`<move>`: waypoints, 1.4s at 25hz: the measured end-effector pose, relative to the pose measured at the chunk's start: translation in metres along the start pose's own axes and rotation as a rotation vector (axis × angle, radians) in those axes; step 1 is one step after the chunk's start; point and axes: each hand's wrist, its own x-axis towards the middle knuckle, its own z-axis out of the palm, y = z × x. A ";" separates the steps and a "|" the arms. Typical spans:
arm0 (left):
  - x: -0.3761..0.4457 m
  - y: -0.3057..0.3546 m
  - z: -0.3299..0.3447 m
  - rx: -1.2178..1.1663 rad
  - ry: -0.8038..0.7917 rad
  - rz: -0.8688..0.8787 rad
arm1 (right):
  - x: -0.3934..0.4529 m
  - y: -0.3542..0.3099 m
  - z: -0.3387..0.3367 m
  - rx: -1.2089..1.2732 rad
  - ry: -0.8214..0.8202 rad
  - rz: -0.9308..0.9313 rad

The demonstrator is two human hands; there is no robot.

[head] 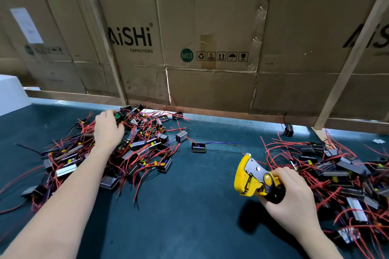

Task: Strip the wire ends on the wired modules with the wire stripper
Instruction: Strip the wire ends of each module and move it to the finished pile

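Modules (117, 149) lie heaped both sides, progress unclear; our left hand (108, 127) reaches in, grip hidden, right hand (294, 193) clasps the stripper (252, 178).

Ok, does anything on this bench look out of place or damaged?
Two things. One module lies alone between the two piles, and another sits by the back rail. The cardboard wall behind is torn along its seams. The stripper in the right hand looks fine.

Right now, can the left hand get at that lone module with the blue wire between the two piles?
Probably yes. The left hand rests on the left pile, the lone module lies apart on bare mat to its right, and nothing stands between them.
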 end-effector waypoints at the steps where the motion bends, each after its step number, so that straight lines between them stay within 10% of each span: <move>1: 0.007 -0.003 0.005 0.054 -0.044 0.023 | -0.001 -0.001 0.000 -0.012 -0.008 0.003; 9: 0.070 -0.041 0.038 0.032 -0.377 -0.082 | 0.010 0.006 0.011 -0.143 -0.031 -0.084; 35: 0.021 0.016 0.038 0.071 -0.308 -0.162 | 0.010 0.006 0.018 -0.184 -0.017 -0.146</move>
